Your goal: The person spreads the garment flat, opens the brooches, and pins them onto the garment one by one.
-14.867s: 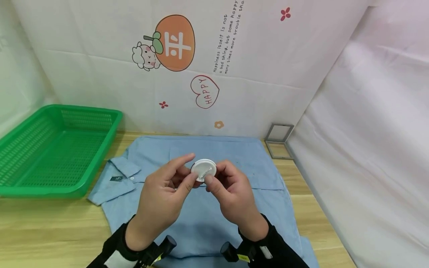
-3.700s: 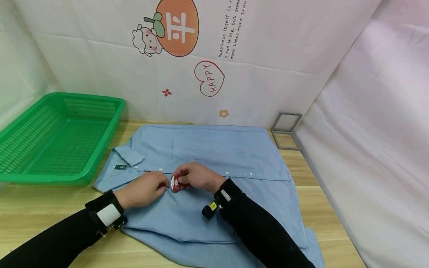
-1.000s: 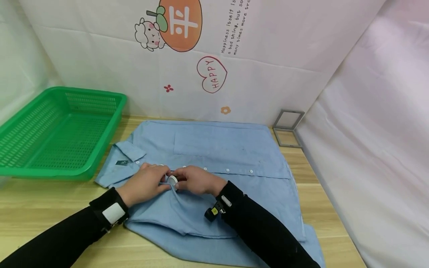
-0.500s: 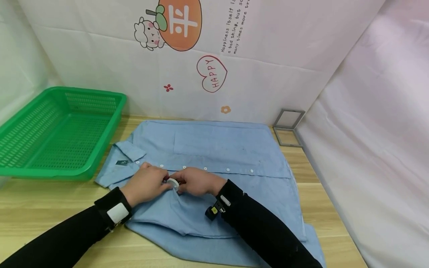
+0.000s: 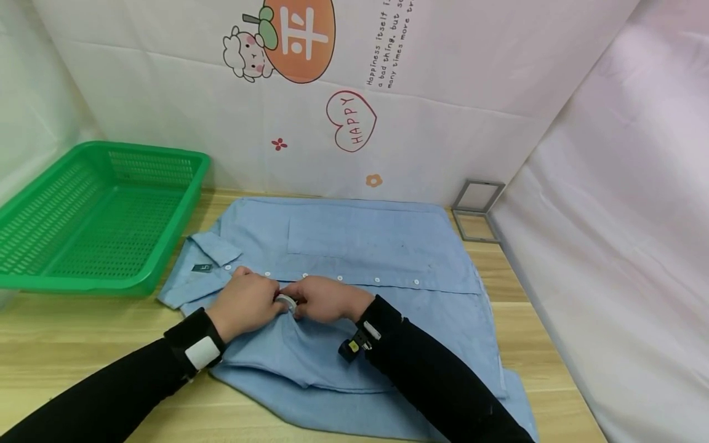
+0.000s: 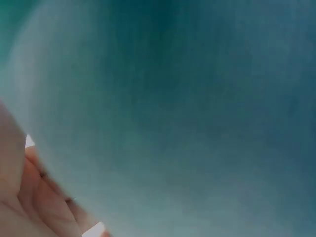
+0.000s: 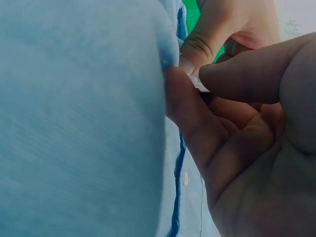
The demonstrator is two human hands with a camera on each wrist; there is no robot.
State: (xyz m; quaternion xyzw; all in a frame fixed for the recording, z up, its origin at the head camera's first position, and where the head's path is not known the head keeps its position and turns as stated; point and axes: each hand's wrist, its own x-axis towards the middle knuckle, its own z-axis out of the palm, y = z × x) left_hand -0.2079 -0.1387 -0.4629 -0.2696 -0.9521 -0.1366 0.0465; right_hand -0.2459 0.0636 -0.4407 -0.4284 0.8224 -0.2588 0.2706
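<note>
A light blue shirt [image 5: 354, 234] lies spread on the table, collar toward the left. By its button placket, both hands meet at a small round pin badge [image 5: 286, 301], its white back turned up. My right hand [image 5: 328, 299] pinches the badge between thumb and curled fingers. My left hand [image 5: 247, 303] grips a raised fold of the shirt, its thumb right at the badge's rim. In the right wrist view the left thumb [image 7: 190, 59] meets the right fingertips at the cloth edge, hiding most of the badge. Cloth [image 6: 173, 128] fills most of the left wrist view.
A green plastic basket [image 5: 149, 264] stands at the left of the wooden table [image 5: 83, 344]. A grey hinged double frame [image 5: 476, 212] leans at the back right corner. Printed white cloth [image 5: 432, 123] rises behind, and white fabric [image 5: 609, 246] hangs on the right.
Earlier both hands held the badge up above the shirt; it has since come down to the placket. In the last second the left hand has shifted slightly right, its thumb closing over the badge's edge.
</note>
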